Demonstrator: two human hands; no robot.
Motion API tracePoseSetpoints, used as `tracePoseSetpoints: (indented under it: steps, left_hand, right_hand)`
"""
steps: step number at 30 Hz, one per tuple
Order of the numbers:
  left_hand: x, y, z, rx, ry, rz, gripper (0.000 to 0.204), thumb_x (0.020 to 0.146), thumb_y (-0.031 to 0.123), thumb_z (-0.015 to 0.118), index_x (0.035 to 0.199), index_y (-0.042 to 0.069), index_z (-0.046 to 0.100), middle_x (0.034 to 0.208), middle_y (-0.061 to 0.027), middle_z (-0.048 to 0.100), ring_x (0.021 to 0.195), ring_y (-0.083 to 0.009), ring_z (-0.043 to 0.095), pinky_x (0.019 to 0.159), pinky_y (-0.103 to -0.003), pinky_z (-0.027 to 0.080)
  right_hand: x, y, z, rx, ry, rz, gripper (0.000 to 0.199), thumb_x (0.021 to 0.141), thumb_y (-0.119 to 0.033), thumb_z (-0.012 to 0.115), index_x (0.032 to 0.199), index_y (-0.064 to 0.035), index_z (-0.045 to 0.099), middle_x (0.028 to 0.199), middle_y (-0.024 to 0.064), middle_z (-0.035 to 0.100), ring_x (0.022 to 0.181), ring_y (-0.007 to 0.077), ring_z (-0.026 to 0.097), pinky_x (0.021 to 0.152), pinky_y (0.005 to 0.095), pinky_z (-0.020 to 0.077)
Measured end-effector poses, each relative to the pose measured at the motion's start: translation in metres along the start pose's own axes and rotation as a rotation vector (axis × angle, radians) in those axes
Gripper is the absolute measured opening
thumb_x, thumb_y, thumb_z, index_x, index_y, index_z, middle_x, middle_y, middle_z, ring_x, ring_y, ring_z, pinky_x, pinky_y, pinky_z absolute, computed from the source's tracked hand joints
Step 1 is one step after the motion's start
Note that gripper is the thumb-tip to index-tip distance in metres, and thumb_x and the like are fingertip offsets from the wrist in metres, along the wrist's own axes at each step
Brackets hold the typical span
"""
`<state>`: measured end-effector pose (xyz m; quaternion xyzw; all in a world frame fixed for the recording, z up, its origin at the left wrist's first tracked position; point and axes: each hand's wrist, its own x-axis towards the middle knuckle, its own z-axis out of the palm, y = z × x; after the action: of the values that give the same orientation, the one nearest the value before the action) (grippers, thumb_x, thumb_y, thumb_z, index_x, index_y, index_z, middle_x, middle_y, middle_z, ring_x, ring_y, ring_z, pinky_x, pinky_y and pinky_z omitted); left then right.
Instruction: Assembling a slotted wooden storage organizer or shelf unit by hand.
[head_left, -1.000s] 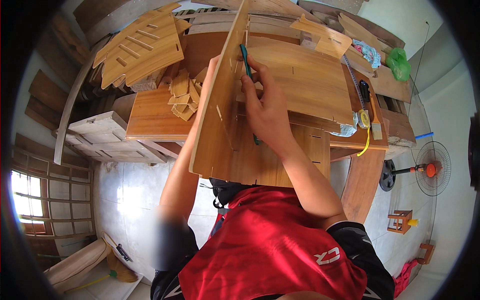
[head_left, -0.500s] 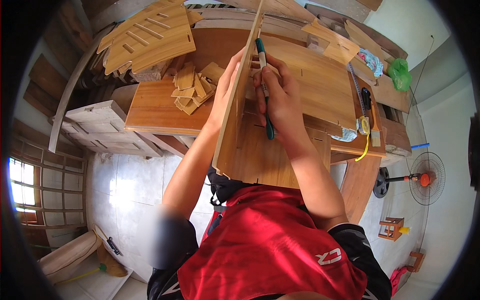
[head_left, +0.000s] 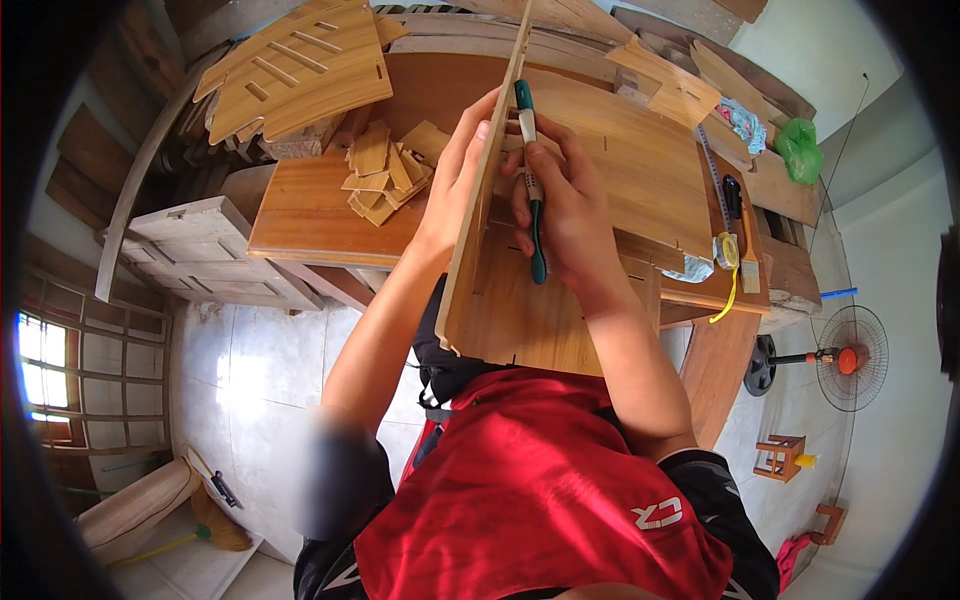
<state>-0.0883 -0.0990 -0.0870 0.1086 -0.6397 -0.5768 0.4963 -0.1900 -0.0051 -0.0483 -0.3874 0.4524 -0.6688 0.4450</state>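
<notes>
The brown board (head_left: 470,245) has shifted right, beside the green-ended pen (head_left: 534,192).

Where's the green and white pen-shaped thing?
In the head view, upper half, just right of the middle: the pen-shaped thing is in the right hand, beside the right face of the upright wooden board.

The right hand (head_left: 570,200), upper centre, holds a green-and-white marker (head_left: 534,185). The left hand (head_left: 453,195) touches an upright wooden panel (head_left: 477,225).
</notes>
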Motion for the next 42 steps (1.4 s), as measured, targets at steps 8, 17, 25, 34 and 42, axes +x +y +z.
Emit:
tracePoseSetpoints:
  steps: [8,17,25,34,42]
  left_hand:
    - [-0.003,0.000,-0.006,-0.111,-0.060,-0.163,0.054,0.113,0.040,0.035,0.154,0.006,0.041,0.128,-0.0090,0.058,0.106,-0.0146,0.056,0.100,-0.030,0.046]
    - [-0.001,0.000,-0.003,0.015,-0.032,-0.029,0.055,0.114,0.040,0.034,0.155,0.005,0.040,0.139,-0.0133,0.057,0.125,-0.0207,0.053,0.108,-0.035,0.042]
    - [0.000,-0.002,-0.007,0.027,-0.046,-0.063,0.055,0.114,0.041,0.034,0.156,0.007,0.040,0.132,-0.0120,0.059,0.117,-0.0185,0.055,0.104,-0.034,0.044]
    - [-0.002,0.004,-0.010,-0.004,-0.126,-0.193,0.058,0.114,0.044,0.030,0.160,0.009,0.032,0.127,-0.0111,0.059,0.110,-0.0163,0.055,0.099,-0.033,0.048]
    - [0.003,0.004,-0.008,-0.020,-0.156,-0.162,0.056,0.114,0.045,0.029,0.157,0.009,0.033,0.118,-0.0097,0.059,0.108,-0.0169,0.054,0.098,-0.033,0.048]
  right_hand:
    - [-0.006,0.009,0.003,-0.038,0.008,-0.029,0.039,0.109,-0.018,0.049,0.145,-0.0040,0.046,0.099,0.0062,0.061,0.058,0.0090,0.054,0.038,0.0236,0.0447]
    - [-0.003,0.014,0.003,-0.119,0.027,-0.111,0.043,0.109,-0.015,0.048,0.150,-0.0028,0.040,0.099,0.0093,0.060,0.054,0.0097,0.055,0.038,0.0260,0.0450]
    - [-0.002,0.016,0.005,-0.148,0.053,-0.134,0.048,0.109,-0.015,0.051,0.153,-0.0027,0.040,0.099,0.0101,0.062,0.052,0.0103,0.056,0.039,0.0274,0.0459]
    - [0.006,0.021,0.010,-0.196,0.162,-0.190,0.042,0.106,-0.017,0.057,0.146,-0.0018,0.052,0.090,0.0046,0.063,0.052,0.0082,0.057,0.042,0.0272,0.0453]
    - [0.005,0.012,0.013,-0.356,0.246,-0.229,0.042,0.105,-0.017,0.059,0.142,0.0015,0.057,0.086,0.0022,0.063,0.063,0.0044,0.055,0.051,0.0223,0.0421]
